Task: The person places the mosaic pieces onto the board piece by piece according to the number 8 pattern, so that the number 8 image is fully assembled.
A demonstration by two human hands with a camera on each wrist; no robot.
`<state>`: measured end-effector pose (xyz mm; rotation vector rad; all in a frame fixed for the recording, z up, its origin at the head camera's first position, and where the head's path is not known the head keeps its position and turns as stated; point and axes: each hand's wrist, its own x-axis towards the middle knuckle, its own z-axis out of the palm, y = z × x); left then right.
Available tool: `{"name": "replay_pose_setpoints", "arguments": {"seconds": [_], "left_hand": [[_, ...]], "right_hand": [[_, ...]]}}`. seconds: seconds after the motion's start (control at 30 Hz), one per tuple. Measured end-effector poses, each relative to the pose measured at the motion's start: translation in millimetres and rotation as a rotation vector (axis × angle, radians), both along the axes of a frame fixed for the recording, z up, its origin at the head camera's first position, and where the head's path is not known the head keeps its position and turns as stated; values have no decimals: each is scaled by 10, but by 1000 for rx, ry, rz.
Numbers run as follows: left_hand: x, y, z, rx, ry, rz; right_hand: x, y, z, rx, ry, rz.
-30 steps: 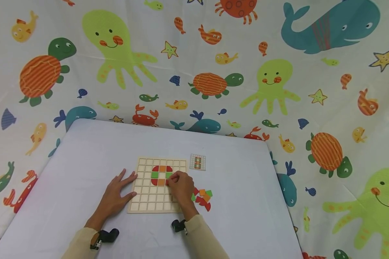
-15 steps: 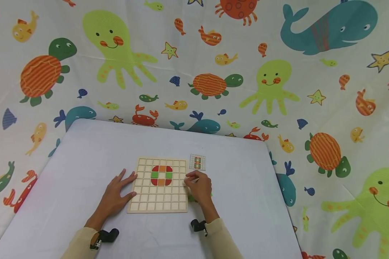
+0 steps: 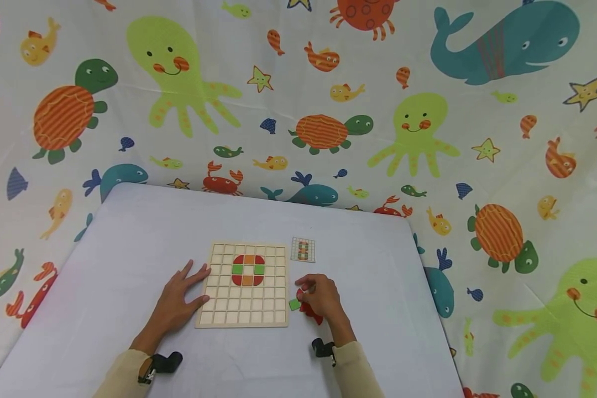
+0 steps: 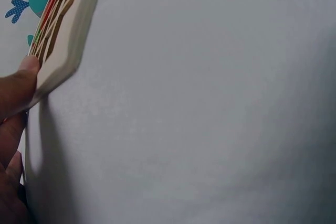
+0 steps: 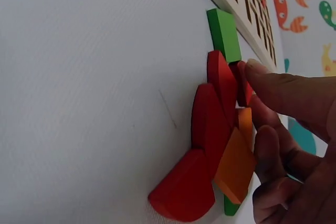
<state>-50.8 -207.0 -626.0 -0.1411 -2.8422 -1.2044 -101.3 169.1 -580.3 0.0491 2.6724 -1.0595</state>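
Observation:
My left hand [image 3: 176, 301] rests against the left edge of a wooden grid board [image 3: 229, 305], fingers spread. In the left wrist view the thumb touches the board's edge. Red, orange and green flat tiles form a ring around one bare cell in the board's upper middle. Right of the board, my right hand [image 3: 323, 297] is over a pile of loose tiles. In the right wrist view, thumb and a finger pinch a small red tile [image 5: 243, 84] at the pile's edge. Beside it lie a green square tile [image 5: 224, 34], several red tiles [image 5: 210, 124] and an orange tile [image 5: 235, 165].
A small pattern card [image 3: 303, 250] lies beyond the pile, close to the board's upper right corner. Everything stands on a white-covered table [image 3: 378, 309]. A curtain [image 3: 258, 33] printed with sea animals hangs behind its far edge.
My right hand has left the board's ring of tiles, moved right and come down to the loose pile. A red tile now shows in the ring's lower right corner. The left hand stays put.

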Motion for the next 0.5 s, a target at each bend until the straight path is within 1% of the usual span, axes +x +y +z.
{"name": "replay_pose_setpoints", "arguments": {"seconds": [0.13,0.23,0.4,0.5], "left_hand": [[0,-8,6,7,-24,-3],[-1,-12,4,7,-40,-5],[-5,-9,-5,2,-48,-2],[-4,-8,-10,0,-48,0]], "right_hand": [[9,12,-7,33,13,30],[17,8,3,53,24,39],[33,1,21,67,19,38],[40,17,21,54,17,41]]}}
